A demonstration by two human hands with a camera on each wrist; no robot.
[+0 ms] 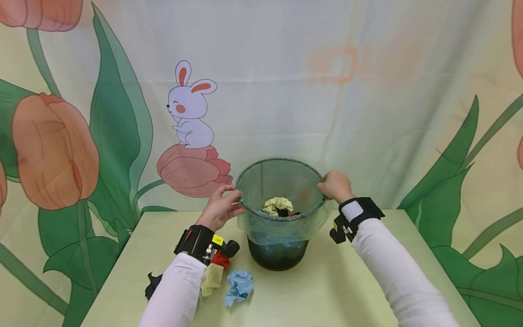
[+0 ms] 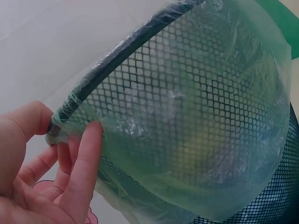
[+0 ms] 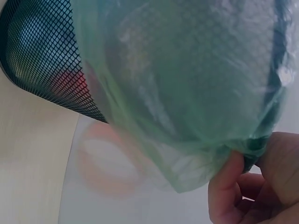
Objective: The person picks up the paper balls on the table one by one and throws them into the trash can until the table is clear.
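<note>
A dark mesh wastebasket (image 1: 278, 260) stands on the table, lined with a translucent green trash bag (image 1: 282, 234) folded down over its rim. On the left, my left hand (image 1: 220, 206) pinches the bag at the rim between thumb and fingers, with one finger (image 2: 86, 158) lying against the folded bag. My right hand (image 1: 337, 186) grips the bag at the opposite side of the rim, and its thumb and bent fingers show in the right wrist view. Inside the basket lie a crumpled yellow paper (image 1: 278, 205) and some black and red pieces.
On the table (image 1: 327, 290), in front of the basket, lies a crumpled blue paper (image 1: 239, 287). Yellow (image 1: 212, 279), red (image 1: 221, 260) and black crumpled pieces (image 1: 153, 285) lie around my left forearm, partly hidden by it. A printed curtain (image 1: 265, 100) hangs behind the table.
</note>
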